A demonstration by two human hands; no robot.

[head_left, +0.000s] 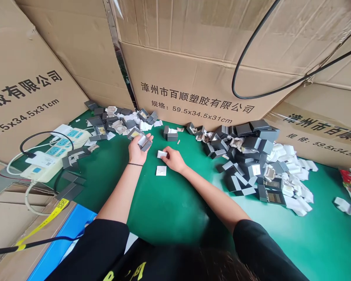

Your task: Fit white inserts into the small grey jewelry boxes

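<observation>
My left hand is closed round a small grey box with a white insert, held just above the green table. My right hand pinches a small white pad against the table surface. A second white pad lies flat a little nearer to me, between my two forearms. Another small grey box stands just beyond my hands.
A heap of grey boxes and white inserts lies on the right; a smaller heap is at the back left. Large cardboard cartons wall the back. A white power strip with cables sits at left, flat grey pieces beside it.
</observation>
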